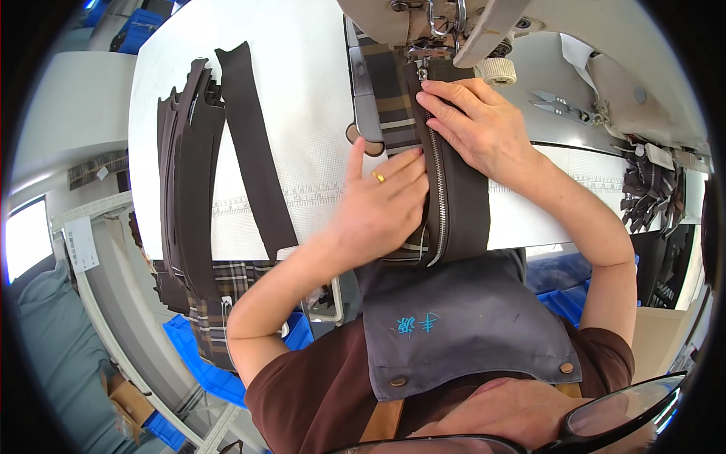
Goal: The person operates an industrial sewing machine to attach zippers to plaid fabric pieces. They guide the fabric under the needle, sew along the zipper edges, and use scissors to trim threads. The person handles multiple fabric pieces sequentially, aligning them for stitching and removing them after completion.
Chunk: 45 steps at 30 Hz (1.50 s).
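A long metal-toothed zipper (pixel 439 189) lies lengthwise on a dark brown fabric strip (pixel 469 216), its upper end beneath the sewing machine's presser foot (pixel 423 54). Extended and slightly apart, the fingers of my right hand (pixel 484 125) press on the zipper close to the foot. My left hand (pixel 386 193) lies flat with its fingers stretched, their tips at the zipper's left edge; a ring is on one finger. Brown plaid fabric (pixel 393 94) shows left of the zipper, partly under my left hand. What lies under both palms is hidden.
On the white table (pixel 318 121), left, are a stack of dark strips (pixel 189 174) and a single strip (pixel 257 144). A grey metal guide (pixel 367 106) stands beside the plaid. Thread snips (pixel 563 107) lie right of the machine head (pixel 605 38). Blue bins (pixel 204 363) sit below.
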### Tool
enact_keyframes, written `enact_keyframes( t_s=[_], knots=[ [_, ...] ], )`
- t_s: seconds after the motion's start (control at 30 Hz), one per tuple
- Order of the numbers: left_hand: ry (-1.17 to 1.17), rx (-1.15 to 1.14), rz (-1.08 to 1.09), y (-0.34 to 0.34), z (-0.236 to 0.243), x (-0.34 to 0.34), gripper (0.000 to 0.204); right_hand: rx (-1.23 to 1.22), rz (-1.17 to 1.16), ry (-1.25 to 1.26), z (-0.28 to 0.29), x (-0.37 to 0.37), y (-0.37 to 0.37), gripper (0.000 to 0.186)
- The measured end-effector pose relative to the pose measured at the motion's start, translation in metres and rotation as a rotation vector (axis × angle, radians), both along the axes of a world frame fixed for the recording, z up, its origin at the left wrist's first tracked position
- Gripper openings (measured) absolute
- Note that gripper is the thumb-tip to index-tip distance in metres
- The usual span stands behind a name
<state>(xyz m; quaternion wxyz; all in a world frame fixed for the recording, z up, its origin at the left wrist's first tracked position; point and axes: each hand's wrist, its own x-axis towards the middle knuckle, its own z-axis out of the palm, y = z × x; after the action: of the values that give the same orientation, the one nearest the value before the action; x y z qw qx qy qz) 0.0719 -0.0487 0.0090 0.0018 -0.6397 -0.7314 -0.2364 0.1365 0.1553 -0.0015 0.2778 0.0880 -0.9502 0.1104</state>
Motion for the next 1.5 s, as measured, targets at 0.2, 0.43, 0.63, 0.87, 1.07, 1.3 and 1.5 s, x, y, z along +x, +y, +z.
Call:
enact_keyframes(
  t_s=[0.2, 0.43, 0.63, 0.87, 1.07, 1.3, 1.5],
  knots=[
    [-0.081, 0.152, 0.109, 0.033, 0.003, -0.052, 0.018, 0.007, 0.015, 0.001, 0.001, -0.001, 0.0, 0.029],
    [0.266, 0.167, 0.096, 0.046, -0.016, -0.059, 0.025, 0.002, 0.007, 0.017, 0.0, -0.001, 0.0, 0.029],
    [0.201, 0.123, 0.094, 0.049, -0.011, -0.061, 0.022, -0.023, 0.02, -0.007, 0.002, -0.002, 0.001, 0.029],
    [0.025, 0.116, 0.047, 0.042, 0.001, -0.082, 0.015, 0.008, 0.029, -0.006, 0.001, -0.003, 0.002, 0.03],
    [0.388, -0.181, 0.583, -0.053, 0.002, -0.131, 0.046, -0.02, 0.045, -0.052, 0.001, 0.0, 0.004, 0.034],
    [-0.155, -0.438, 0.284, -0.109, 0.022, 0.032, 0.066, -0.015, 0.044, -0.034, -0.002, 0.0, 0.004, 0.034],
    [0.218, -0.684, 0.103, -0.098, 0.048, -0.001, 0.094, 0.019, 0.057, 0.032, -0.002, -0.002, 0.005, 0.029]
  ],
)
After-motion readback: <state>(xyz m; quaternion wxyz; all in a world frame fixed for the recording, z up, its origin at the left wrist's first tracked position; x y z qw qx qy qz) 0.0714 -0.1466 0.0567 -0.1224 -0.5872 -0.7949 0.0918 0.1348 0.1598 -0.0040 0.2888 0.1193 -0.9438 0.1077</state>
